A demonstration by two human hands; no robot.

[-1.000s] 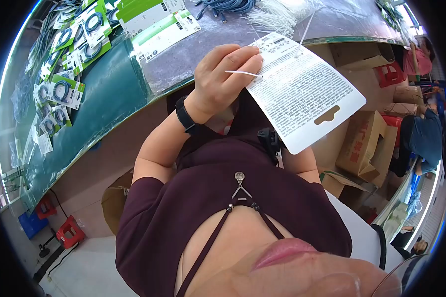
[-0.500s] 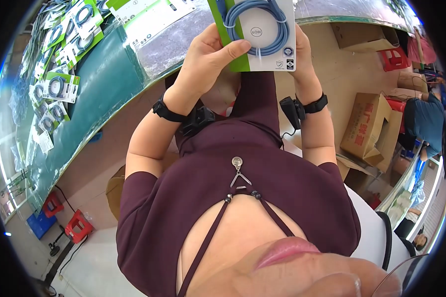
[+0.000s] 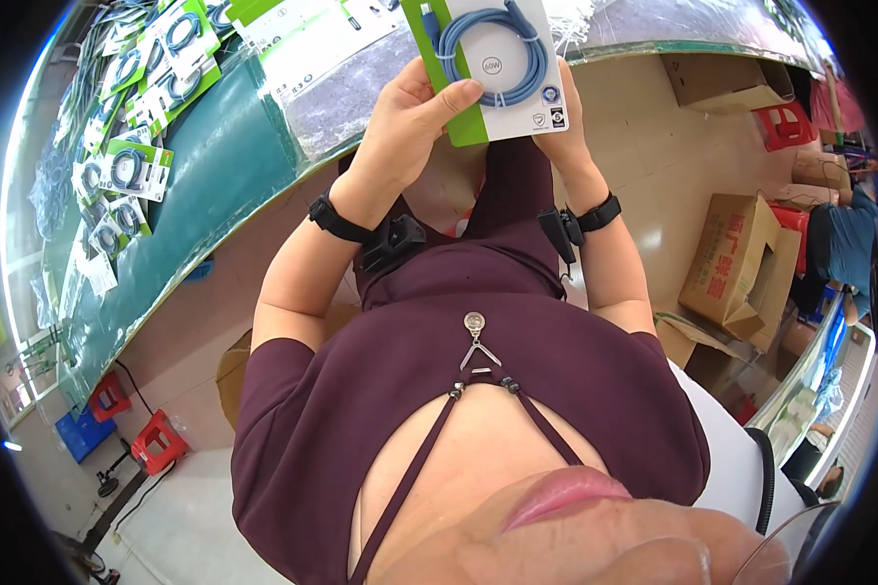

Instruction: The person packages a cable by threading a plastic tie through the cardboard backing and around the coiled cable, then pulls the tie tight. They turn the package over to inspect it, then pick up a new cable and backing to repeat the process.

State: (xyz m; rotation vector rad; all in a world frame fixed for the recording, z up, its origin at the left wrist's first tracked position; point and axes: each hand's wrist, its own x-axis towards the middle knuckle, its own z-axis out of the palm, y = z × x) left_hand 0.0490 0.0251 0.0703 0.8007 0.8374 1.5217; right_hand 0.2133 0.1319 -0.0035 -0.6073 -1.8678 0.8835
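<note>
A green-and-white packaging card (image 3: pixel 477 129) is held up over the table's front edge, slightly tilted. A coiled blue cable (image 3: pixel 535 83), bound at several spots, lies on the card's face. My left hand (image 3: pixel 412 115) grips the card's left edge, its thumb pressed across the front and the other fingers behind. At the right edge, my right hand (image 3: pixel 566 132) holds the card with most of its fingers hidden behind it.
Many similar carded cables (image 3: pixel 137 168) are heaped on the green tabletop (image 3: pixel 229 146) at far left. White-and-green printed cards (image 3: pixel 312 49) lie nearer. Cardboard boxes (image 3: pixel 722 263) and red stools (image 3: pixel 785 125) stand on the floor at right; another person (image 3: pixel 849 244) is beyond.
Both hands have shifted slightly left with the carded cable, and the card has tilted a little. My grip looks the same.
</note>
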